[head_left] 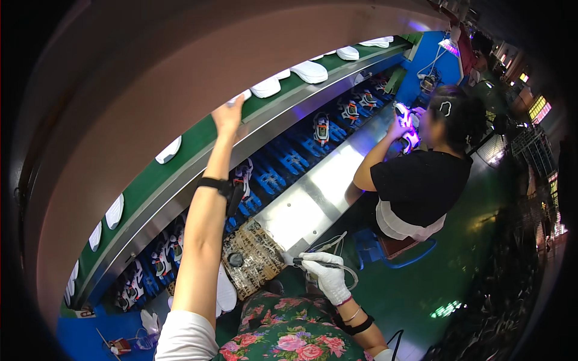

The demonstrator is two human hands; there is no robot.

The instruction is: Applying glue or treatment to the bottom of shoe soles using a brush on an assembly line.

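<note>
The left hand (229, 114) is stretched up to the upper green belt (198, 144), its fingers closed around the near end of a white sole (241, 96). More white soles (308, 71) lie spaced along that belt on either side of the fingers, running away to the right and down to the left. A black band (215, 185) circles the left wrist below the hand. Beneath the fingers, past the metal edge of the belt frame, a lower line of blue carriers (283, 162) holds shoes (321, 127) in white with dark and red trim.

Nearer the body, between the two hands, a worn pad of brown patterned paper (253, 257) lies on the steel bench (319, 186) with a small dark round piece resting on it.

The right hand (328, 274), in a white glove, is wrapped around a thin dark pen-like tool (316, 263), whose tip points left toward the paper pad, just off its edge. A thin cord loops out from the tool, right of the fingers. Below the glove lies a flowered cloth in pink and green (289, 331).

Well off to the right of both hands, another person in a black top (421, 180) holds a shoe (406, 129) under purple light.
</note>
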